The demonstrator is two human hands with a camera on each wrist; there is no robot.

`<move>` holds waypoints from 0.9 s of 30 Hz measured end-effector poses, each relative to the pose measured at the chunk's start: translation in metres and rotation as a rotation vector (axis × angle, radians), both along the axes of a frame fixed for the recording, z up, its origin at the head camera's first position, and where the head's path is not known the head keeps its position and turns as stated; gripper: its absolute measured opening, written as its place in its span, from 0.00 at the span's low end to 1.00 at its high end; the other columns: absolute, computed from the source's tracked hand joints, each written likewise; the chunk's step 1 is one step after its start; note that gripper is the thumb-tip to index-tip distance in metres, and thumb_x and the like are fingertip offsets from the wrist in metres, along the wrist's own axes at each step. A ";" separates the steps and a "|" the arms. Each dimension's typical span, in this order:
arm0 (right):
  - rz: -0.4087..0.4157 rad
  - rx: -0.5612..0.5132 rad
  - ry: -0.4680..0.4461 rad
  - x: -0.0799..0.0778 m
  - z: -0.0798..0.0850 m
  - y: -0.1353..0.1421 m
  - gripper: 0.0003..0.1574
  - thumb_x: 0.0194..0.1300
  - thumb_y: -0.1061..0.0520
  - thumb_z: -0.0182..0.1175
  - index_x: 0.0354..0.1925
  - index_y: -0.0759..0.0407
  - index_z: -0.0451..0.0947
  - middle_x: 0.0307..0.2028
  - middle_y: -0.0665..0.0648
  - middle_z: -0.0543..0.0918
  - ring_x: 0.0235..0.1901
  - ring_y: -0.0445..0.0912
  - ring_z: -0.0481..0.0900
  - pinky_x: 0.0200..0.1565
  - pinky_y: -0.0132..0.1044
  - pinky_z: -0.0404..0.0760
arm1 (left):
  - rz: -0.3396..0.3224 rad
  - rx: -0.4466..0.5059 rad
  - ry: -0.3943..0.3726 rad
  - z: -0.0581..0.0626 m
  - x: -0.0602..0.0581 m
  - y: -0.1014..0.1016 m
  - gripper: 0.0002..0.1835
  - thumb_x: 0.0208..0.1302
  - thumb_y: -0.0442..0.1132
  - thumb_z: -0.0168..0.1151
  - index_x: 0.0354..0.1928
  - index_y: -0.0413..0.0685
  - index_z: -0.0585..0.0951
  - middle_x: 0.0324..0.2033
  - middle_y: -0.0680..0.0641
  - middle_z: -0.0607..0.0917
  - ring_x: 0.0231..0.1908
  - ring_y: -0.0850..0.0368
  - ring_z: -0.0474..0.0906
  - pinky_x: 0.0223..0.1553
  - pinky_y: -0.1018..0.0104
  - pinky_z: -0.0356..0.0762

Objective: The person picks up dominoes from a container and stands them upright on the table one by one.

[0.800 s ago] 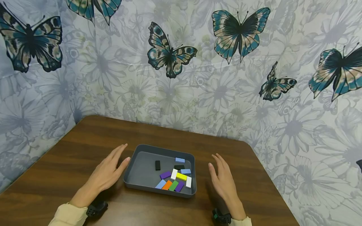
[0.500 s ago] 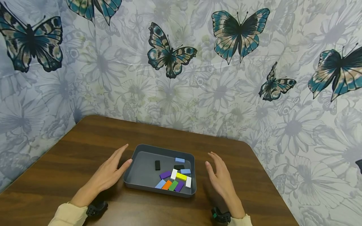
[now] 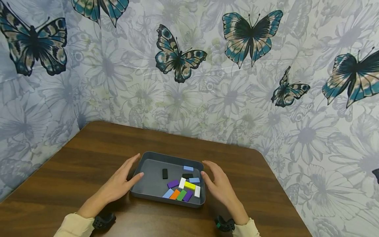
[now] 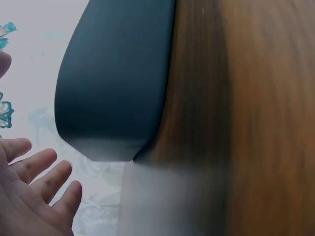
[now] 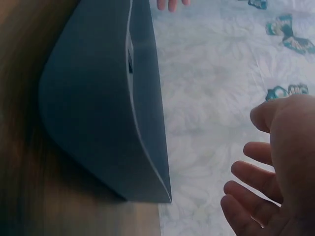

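A shallow grey tray (image 3: 152, 181) sits between the two hands in the head view. Small coloured blocks lie in it, mostly toward its right: a black block (image 3: 164, 173), a purple block (image 3: 173, 184), a yellow block (image 3: 189, 185), a green block (image 3: 181, 195), an orange block (image 3: 174, 194) and several others. My left hand (image 3: 118, 184), fingers extended, overlaps the tray's left rim. At the right rim, my right hand (image 3: 219, 186) has its fingers stretched toward the tray. Both wrist views show the tray's outer wall (image 4: 113, 73) apart from the palms, nothing held.
The brown wooden table (image 3: 124, 138) extends around the tray, with its rounded far corners near the wall. Behind it hangs a pale floral wall covering (image 3: 189, 105) with teal butterflies. Dark devices (image 3: 103, 221) are strapped to both wrists.
Both hands have moved inward to the tray's sides, the right hand leftward by more than the left hand moved rightward. The tray and blocks have stayed in place.
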State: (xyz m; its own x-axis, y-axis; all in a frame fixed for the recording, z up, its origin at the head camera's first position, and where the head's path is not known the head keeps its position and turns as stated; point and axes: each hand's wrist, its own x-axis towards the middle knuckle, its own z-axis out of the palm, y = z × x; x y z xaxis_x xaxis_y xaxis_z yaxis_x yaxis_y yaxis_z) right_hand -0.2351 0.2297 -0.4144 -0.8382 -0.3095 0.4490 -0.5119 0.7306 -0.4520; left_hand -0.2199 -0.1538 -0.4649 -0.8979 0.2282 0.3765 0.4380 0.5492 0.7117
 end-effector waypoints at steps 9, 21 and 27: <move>0.119 0.023 -0.073 -0.008 -0.005 -0.024 0.27 0.76 0.49 0.61 0.69 0.53 0.75 0.68 0.52 0.77 0.69 0.50 0.72 0.68 0.54 0.72 | 0.007 -0.055 -0.010 -0.007 0.001 0.006 0.47 0.73 0.56 0.63 0.83 0.51 0.50 0.79 0.35 0.55 0.76 0.31 0.53 0.66 0.26 0.60; 0.298 0.061 -0.082 -0.017 -0.013 -0.047 0.27 0.75 0.52 0.64 0.67 0.58 0.76 0.64 0.54 0.80 0.63 0.52 0.79 0.61 0.49 0.80 | -0.032 -0.099 -0.041 -0.011 0.000 0.007 0.54 0.71 0.61 0.63 0.84 0.55 0.40 0.81 0.36 0.50 0.77 0.29 0.50 0.68 0.25 0.57; 0.380 0.098 -0.117 -0.019 -0.016 -0.056 0.26 0.74 0.53 0.64 0.65 0.59 0.78 0.61 0.54 0.83 0.61 0.51 0.81 0.62 0.50 0.79 | -0.048 -0.132 -0.078 -0.012 0.002 0.007 0.58 0.69 0.63 0.64 0.84 0.46 0.40 0.80 0.32 0.49 0.77 0.26 0.49 0.66 0.23 0.57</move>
State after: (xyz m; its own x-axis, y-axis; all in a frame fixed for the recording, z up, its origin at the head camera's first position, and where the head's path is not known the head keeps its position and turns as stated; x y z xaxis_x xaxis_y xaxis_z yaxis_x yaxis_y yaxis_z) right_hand -0.2541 0.1740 -0.4300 -0.6994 -0.6440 0.3099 -0.7030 0.5417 -0.4608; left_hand -0.2176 -0.1470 -0.4769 -0.9100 0.3147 0.2698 0.4123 0.6203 0.6673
